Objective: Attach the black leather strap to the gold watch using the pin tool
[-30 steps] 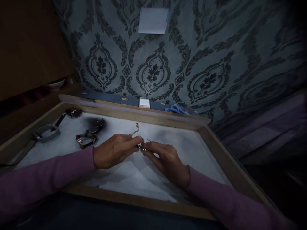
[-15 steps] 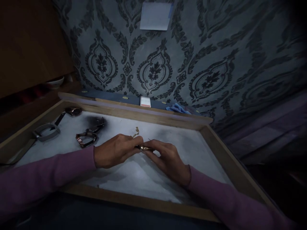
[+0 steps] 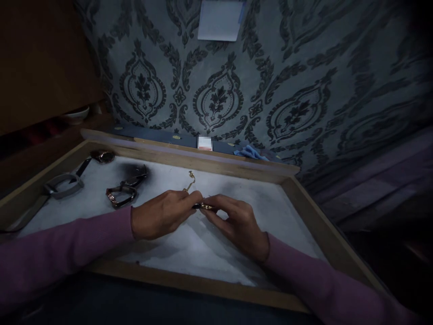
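Between my two hands is a slim gold-coloured bracelet-like piece (image 3: 207, 207) with a dark part at its left. Whether it is a watch I cannot tell. My left hand (image 3: 165, 212) pinches its left end, thumb and fingers closed. From the right, the thumb and fingertips of my right hand (image 3: 238, 223) grip the other end. A gold chain (image 3: 191, 179) sticks out beyond my left fingers; its link to the held piece is hidden. To the left, on the tray's white base, lies a wristwatch (image 3: 122, 196) with a dark strap.
A wooden-rimmed tray (image 3: 203, 280) with a white base surrounds my hands. At its left are a grey band (image 3: 64, 185), a dark-faced watch (image 3: 103, 156) and dark eyewear-like straps (image 3: 135, 178). Behind the rim lie a blue cloth (image 3: 251, 152) and a small white box (image 3: 204, 143), before a patterned wall (image 3: 216, 99).
The gold chain beyond my left fingers has shifted slightly up and left and shows more of its length. The held piece has turned a little between my fingertips; both hands stay nearly in place.
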Tool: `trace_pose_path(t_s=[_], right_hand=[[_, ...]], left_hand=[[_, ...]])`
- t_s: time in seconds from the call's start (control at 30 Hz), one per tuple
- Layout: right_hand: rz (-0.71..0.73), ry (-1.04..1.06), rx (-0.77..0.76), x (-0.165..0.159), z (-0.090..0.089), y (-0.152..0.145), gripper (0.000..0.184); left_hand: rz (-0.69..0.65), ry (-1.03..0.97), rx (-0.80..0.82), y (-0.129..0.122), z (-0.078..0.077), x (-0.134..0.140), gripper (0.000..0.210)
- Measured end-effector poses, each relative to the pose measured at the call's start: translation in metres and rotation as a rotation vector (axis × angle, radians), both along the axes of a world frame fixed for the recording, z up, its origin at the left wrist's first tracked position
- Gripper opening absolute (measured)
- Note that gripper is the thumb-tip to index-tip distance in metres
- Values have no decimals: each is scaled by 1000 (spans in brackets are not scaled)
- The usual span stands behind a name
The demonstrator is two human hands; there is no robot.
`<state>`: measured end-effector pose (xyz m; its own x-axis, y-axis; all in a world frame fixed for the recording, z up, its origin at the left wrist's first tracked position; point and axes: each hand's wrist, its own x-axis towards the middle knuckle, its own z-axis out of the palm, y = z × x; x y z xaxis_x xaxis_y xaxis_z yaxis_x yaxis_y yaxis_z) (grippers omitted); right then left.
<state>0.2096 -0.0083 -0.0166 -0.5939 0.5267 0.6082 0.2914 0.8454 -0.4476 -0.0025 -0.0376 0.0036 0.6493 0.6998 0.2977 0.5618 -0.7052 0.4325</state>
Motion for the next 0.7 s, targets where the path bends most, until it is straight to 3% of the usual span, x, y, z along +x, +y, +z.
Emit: trace_pose_path(t_s=[0.17,0.33,0.7], right_hand=[[-4,0,21,1,5,0,10],[5,-21,40,2,6,0,8],[58,-57,-14,1,0,0,6]], left_hand=[[-10,-69,-66,0,3,-1,14],[17,-112,-250,2,6,-3,21],[-38,-130,-450,5,3,-3,11]])
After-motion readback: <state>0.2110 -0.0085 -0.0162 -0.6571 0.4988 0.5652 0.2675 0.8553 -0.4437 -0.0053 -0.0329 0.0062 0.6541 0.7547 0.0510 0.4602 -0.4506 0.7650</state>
